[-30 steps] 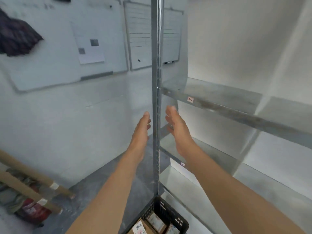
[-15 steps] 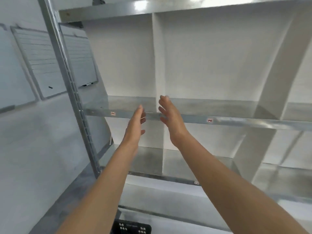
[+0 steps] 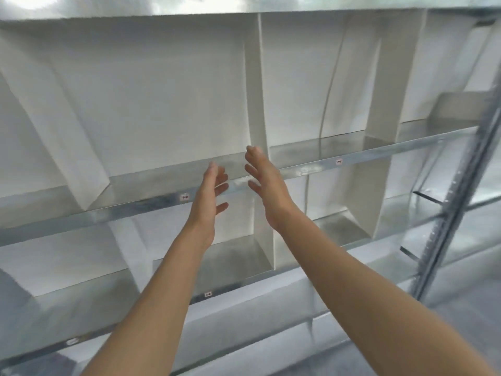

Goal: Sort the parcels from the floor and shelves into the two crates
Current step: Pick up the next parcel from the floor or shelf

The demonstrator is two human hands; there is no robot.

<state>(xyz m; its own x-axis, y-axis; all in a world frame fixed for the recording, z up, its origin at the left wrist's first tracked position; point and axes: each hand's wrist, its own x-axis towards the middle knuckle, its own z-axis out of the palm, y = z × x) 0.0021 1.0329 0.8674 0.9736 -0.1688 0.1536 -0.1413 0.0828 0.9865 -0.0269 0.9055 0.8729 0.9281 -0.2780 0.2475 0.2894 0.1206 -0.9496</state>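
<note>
Fingers of both bare hands are extended and loosely spread, palms turned toward each other, with nothing held between them. Left hand (image 3: 210, 196) and right hand (image 3: 264, 183) are raised side by side, near each other but apart, in front of the front lip of the middle galvanised steel shelf (image 3: 379, 153). Whether any fingertip touches that lip cannot be told; the right hand's fingertips reach just above it.

Surface and room: a bare-metal shelving unit fills the view, tilted by the wide-angle lens. An upper shelf underside (image 3: 244, 6) runs across the top, catching a bright glare at the left. A lower steel shelf (image 3: 238, 256) lies beneath the middle one, and a further tier shows toward the bottom edge. A perforated grey steel upright post (image 3: 455, 213) stands at the right. A plain white wall (image 3: 162, 90) lies behind.

Materials and shapes: the shelf decks are smooth, dull-reflective sheet metal with folded front lips. White flat vertical divider panels (image 3: 256, 90) split the tiers into open bays; some lean in the distorted picture. Small white label stickers (image 3: 185, 197) with dark marks sit on the front lips; their print is too small to read.

Task items: no parcel and no crate appears in this view; the bays in sight hold nothing.
</note>
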